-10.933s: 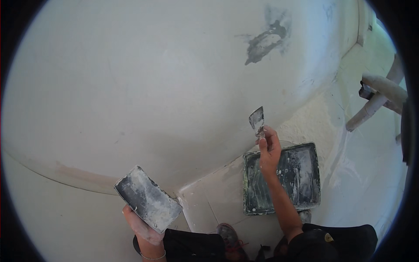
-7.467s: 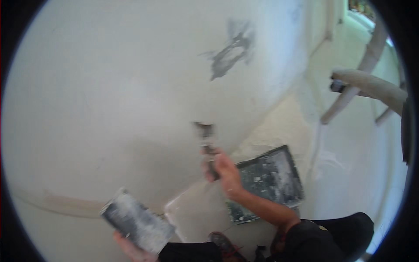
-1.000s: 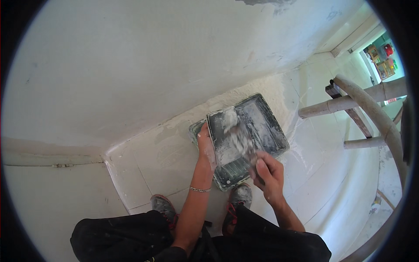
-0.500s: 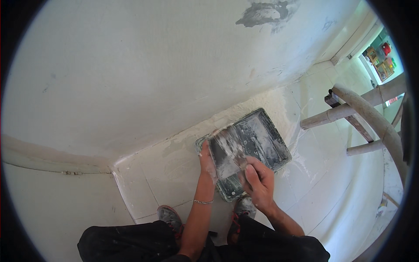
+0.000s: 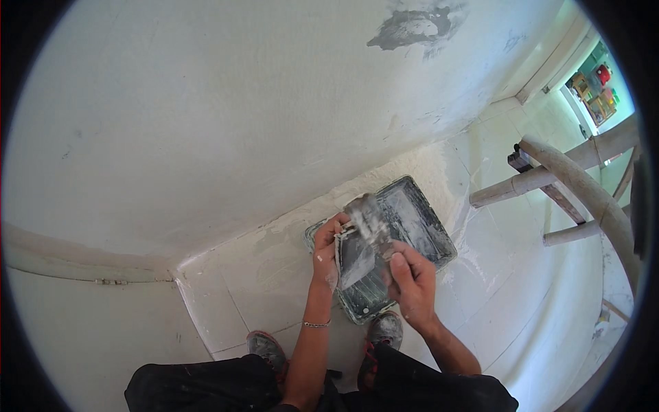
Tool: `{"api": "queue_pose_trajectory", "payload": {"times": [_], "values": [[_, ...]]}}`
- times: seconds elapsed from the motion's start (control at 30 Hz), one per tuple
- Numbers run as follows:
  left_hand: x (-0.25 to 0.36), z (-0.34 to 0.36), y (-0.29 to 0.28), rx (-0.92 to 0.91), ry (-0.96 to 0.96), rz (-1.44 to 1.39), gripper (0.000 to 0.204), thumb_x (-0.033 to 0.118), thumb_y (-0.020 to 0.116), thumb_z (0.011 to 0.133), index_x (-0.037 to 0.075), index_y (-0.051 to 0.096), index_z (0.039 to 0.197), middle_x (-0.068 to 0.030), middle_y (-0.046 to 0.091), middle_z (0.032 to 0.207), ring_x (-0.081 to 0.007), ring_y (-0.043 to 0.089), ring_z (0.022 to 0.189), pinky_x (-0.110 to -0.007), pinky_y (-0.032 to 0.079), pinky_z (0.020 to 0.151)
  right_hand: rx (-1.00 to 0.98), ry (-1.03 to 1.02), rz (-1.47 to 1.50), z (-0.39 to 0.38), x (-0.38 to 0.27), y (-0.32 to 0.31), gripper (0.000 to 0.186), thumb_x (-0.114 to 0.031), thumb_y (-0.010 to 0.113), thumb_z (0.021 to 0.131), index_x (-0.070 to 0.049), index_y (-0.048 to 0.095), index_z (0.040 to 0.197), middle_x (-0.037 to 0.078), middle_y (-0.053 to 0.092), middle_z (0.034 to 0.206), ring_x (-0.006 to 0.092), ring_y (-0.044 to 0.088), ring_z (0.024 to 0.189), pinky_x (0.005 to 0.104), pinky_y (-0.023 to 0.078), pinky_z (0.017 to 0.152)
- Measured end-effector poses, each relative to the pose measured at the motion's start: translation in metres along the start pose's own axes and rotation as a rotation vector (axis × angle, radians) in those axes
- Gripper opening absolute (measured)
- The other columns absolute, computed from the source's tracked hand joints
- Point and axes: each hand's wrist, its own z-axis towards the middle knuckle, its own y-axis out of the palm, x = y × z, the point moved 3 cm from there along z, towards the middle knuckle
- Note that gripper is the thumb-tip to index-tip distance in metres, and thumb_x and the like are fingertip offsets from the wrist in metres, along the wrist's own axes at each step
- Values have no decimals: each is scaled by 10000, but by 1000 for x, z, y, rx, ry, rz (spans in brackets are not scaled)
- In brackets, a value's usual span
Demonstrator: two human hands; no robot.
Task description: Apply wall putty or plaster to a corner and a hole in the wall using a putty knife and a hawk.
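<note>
My right hand (image 5: 412, 278) grips a putty knife (image 5: 368, 218) by its handle. Its blade is smeared with whitish paste and blurred by motion. My left hand (image 5: 328, 250) is closed around the edge of a dark, flat, paste-streaked plate (image 5: 357, 254), whose near-left rim is pale with paste. The knife blade crosses the plate's upper end; whether the two touch, I cannot tell. Both tools are above a black rectangular tray (image 5: 429, 213), coated with whitish paste, which lies on the floor between my feet and the wall. The plate covers part of the tray.
A pale wall (image 5: 226, 123) rises ahead, with a grey patch (image 5: 415, 26) high on it. Spilled powder (image 5: 422, 161) lies along its foot on the tiled floor (image 5: 494, 268). A paste-spattered round-legged frame (image 5: 590, 178) stands at the right. My shoes (image 5: 386, 331) are just below the tray.
The putty knife has moved up and away from me to the plate's upper end. The plate has tilted, and my left fingers now show curled over its edge.
</note>
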Motion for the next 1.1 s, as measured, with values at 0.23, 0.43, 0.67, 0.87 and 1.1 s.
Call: {"api": "queue_pose_trajectory", "payload": {"times": [0.23,0.43,0.67,0.87,1.1], "values": [[4,1,-7,-41,-134,-200,216,227,485,930,63,523,794,0,532,847,-74,535,746,-201,458,679,35,13,163,-19,11,-36,307,-260,497,983,15,567,1099,17,530,645,23,330,412,177,229,385],[31,3,-14,-226,-59,172,525,554,564,853,29,555,863,-4,501,784,-89,498,720,-216,400,633,-191,121,-21,-23,-7,-80,375,-309,495,987,17,563,1160,13,544,646,8,327,409,174,224,387],[43,5,-11,-240,163,423,577,573,617,850,-3,613,893,19,493,806,-73,454,739,-218,343,656,-53,38,-93,-14,-8,-56,366,-290,452,1012,20,558,1175,-14,517,676,22,368,486,185,284,455],[37,2,-9,-212,148,453,529,521,625,874,-6,607,923,27,471,801,-63,430,722,-210,321,634,-57,-113,-313,-4,6,-45,352,-262,472,1004,35,573,1166,-10,510,663,79,445,598,246,394,558],[32,1,-13,-156,119,540,400,409,635,909,12,602,944,40,482,779,-51,411,685,-205,329,610,-89,-131,-448,-18,-2,-36,322,-232,509,979,28,598,1146,81,577,689,112,515,632,265,436,595]]}}
